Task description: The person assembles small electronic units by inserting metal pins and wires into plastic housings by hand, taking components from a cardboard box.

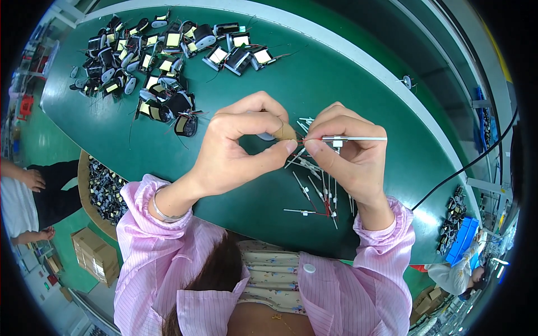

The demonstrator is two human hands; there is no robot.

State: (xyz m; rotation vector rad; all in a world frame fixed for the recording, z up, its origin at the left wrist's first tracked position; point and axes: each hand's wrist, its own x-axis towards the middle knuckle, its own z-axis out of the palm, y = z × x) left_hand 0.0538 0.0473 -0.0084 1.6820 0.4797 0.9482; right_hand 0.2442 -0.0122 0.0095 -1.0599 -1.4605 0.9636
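My left hand [241,143] pinches thin red wires [300,142] between thumb and forefinger; a tan covering wraps that fingertip. Close beside it, my right hand [350,148] grips a slim metal rod [334,138] with a long white end and a small white block, held level. The wires run from the rod toward the left fingertips. A small grey piece [265,136] shows partly behind my left hand, and whether I hold it I cannot tell. Below and behind the hands, several similar rods [305,190] with red wires lie loose on the green table [241,210].
Many black-and-grey housings [168,67] with yellowish pads are heaped at the far left. A round bin [87,196] of small dark parts and a cardboard box [95,255] stand left. More dark parts [451,221] and a blue tray [463,241] sit right. Other people [22,201] are nearby.
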